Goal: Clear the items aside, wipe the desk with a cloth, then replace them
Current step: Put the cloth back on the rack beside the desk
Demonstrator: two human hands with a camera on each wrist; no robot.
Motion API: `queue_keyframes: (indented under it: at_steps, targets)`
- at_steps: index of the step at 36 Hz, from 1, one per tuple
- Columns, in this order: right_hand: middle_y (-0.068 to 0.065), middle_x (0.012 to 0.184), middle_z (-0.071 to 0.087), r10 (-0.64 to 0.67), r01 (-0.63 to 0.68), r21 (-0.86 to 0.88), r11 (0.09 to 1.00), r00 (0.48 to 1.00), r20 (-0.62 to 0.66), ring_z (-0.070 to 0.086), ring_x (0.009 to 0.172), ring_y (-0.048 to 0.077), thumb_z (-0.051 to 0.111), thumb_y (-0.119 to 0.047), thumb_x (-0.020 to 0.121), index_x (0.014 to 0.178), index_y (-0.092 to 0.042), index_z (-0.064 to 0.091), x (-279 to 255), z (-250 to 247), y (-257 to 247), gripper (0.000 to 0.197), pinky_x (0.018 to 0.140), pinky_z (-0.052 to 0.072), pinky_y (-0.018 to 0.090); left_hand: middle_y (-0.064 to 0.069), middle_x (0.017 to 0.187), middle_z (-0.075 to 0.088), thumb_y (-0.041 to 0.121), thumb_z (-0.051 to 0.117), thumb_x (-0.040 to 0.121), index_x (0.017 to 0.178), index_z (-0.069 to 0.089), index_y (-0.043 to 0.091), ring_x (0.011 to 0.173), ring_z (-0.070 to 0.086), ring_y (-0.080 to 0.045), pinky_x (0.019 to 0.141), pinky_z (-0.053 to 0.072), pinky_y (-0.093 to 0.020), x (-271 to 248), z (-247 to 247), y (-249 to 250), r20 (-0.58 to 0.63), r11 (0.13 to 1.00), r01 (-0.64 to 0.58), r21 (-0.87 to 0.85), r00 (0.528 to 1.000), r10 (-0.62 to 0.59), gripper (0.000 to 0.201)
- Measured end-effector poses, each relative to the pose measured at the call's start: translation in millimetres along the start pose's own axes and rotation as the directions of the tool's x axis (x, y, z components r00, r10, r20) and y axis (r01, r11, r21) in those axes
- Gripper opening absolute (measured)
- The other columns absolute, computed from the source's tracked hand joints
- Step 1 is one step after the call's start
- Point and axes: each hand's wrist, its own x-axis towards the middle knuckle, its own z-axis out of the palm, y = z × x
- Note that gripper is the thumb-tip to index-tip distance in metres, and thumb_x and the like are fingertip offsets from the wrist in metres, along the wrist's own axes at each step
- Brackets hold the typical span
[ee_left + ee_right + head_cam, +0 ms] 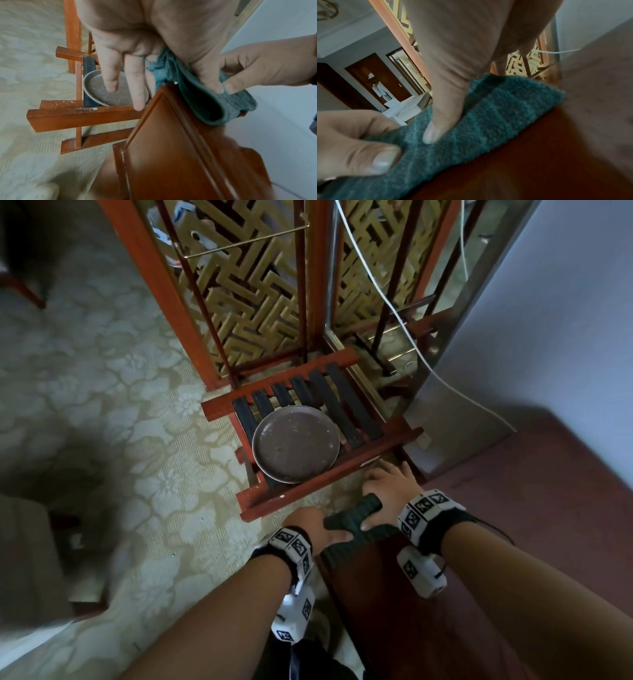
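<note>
A dark green cloth (346, 523) lies folded over the near left corner of the reddish-brown desk (513, 542). My left hand (308, 529) pinches its left end, thumb on top, while the other fingers (137, 88) hang straight past the desk edge. My right hand (390, 491) holds the right part, with its thumb (433, 132) pressed onto the cloth (488, 121) and a fingertip under the fold. In the left wrist view the cloth (236, 102) bulges off the desk (171, 148) corner. A dusty brown plate (296, 445) sits on a slatted wooden rack (325, 484) beyond the desk.
A red-framed gold lattice screen (246, 292) stands behind the rack. A white cable (394, 313) runs down beside it to the wall (565, 337). Patterned carpet (120, 422) spreads to the left, with a grey seat (24, 559) at the lower left.
</note>
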Motion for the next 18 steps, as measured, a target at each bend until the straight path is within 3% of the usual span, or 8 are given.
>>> queue_keyframes:
  at_steps: [2,4,7,9,12,15,18]
  targets:
    - [-0.005,0.146,0.036,0.048,-0.048,0.013,0.999,0.999,0.003,0.022,0.141,0.026,0.064,-0.065,0.074,0.132,-0.029,0.047,5.4,-10.2,-0.8,0.070,0.116,0.001,0.058,-0.003,0.087,0.066,0.064,0.067,0.082,0.094,0.067,0.014,0.077,0.059,-0.017,0.057,0.038,-0.025,6.9,-9.6,0.0,-0.018,1.000,-0.001,-0.013,1.000,0.001,0.052]
    - [-0.005,0.140,0.046,0.075,-0.075,0.048,0.996,0.997,0.005,0.039,0.131,0.023,0.061,-0.059,0.082,0.133,-0.025,0.045,13.1,-20.0,-2.2,0.064,0.116,0.014,0.050,-0.002,0.090,0.068,0.058,0.067,0.086,0.101,0.070,0.011,0.083,0.064,-0.019,0.063,0.045,-0.027,15.8,-24.2,-1.7,-0.060,1.000,-0.007,-0.022,0.998,0.006,0.049]
    - [0.001,0.133,0.052,0.068,-0.074,0.196,0.978,0.997,0.040,0.051,0.117,0.022,0.066,-0.048,0.085,0.131,-0.020,0.045,27.6,-28.8,-5.1,0.059,0.099,0.040,0.035,0.002,0.090,0.069,0.048,0.069,0.088,0.101,0.070,0.016,0.087,0.067,-0.018,0.075,0.051,-0.027,32.8,-42.6,-10.9,-0.026,0.994,-0.005,-0.113,1.000,0.002,0.035]
    - [0.003,0.136,0.049,0.082,-0.099,0.289,0.952,0.994,0.073,0.050,0.119,0.021,0.068,-0.040,0.085,0.133,-0.017,0.044,39.1,-40.1,-7.5,0.059,0.094,0.042,0.031,0.003,0.093,0.068,0.043,0.069,0.090,0.098,0.068,0.021,0.093,0.066,-0.019,0.076,0.048,-0.026,42.8,-58.1,-15.7,-0.012,0.986,-0.011,-0.165,1.000,0.009,0.024]
    - [0.006,0.137,0.047,0.112,-0.122,0.379,0.917,0.993,0.047,0.047,0.122,0.023,0.069,-0.030,0.086,0.132,-0.014,0.045,60.6,-61.1,-8.7,0.055,0.095,0.041,0.031,0.000,0.115,0.067,0.041,0.067,0.092,0.118,0.065,0.018,0.100,0.061,-0.019,0.087,0.047,-0.029,62.0,-81.5,-24.7,0.019,0.977,0.025,-0.212,1.000,-0.022,0.035]
    - [0.007,0.125,0.052,0.168,-0.165,0.490,0.856,0.985,0.038,0.052,0.111,0.024,0.069,-0.021,0.086,0.125,-0.012,0.047,89.9,-76.1,-8.4,0.046,0.088,0.044,0.033,-0.004,0.122,0.066,0.048,0.072,0.083,0.126,0.063,0.018,0.106,0.063,-0.023,0.094,0.051,-0.035,84.6,-98.8,-39.3,0.037,0.946,0.094,-0.309,0.996,-0.087,0.054]
    - [0.009,0.111,0.053,0.245,-0.224,0.606,0.763,0.968,0.050,0.055,0.094,0.022,0.068,-0.016,0.084,0.117,-0.016,0.046,123.3,-82.5,-6.4,0.040,0.079,0.047,0.035,-0.005,0.118,0.069,0.045,0.074,0.081,0.126,0.065,0.018,0.101,0.065,-0.022,0.084,0.054,-0.031,111.4,-111.9,-58.8,0.048,0.907,0.138,-0.397,0.990,-0.130,0.053]
